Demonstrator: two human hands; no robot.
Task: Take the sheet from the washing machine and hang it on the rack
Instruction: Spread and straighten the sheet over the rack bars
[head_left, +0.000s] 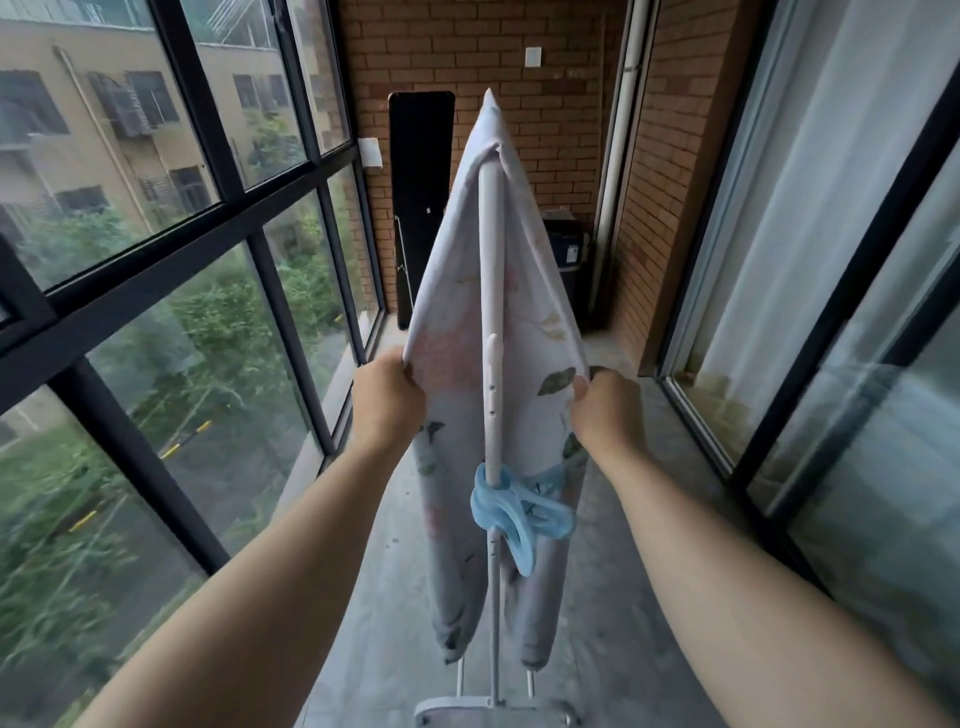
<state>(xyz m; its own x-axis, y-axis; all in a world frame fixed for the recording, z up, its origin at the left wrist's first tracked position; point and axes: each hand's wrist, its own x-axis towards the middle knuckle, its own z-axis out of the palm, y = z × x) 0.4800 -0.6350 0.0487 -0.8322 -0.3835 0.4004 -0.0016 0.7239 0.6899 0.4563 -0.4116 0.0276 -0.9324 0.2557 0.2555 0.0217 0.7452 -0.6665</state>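
Sheet (452, 322) straddling rack rail (491, 249), running lengthwise away from body; pinching its left edge in left hand (387, 397), right edge in right hand (608, 410), both equally near; probably needing even outward spreading.

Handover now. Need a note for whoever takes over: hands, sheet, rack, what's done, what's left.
Left hand: grips the near edge of the sheet on the rack's left side.
Right hand: pinches the sheet's near edge on the right side.
Sheet: draped over the rack's top rail, hanging down both sides.
Blue clips: bunched on the near end of the rail, unused.
Done: sheet is on the rack.
Left: probably pull it even and smooth, perhaps clip it, then let go.
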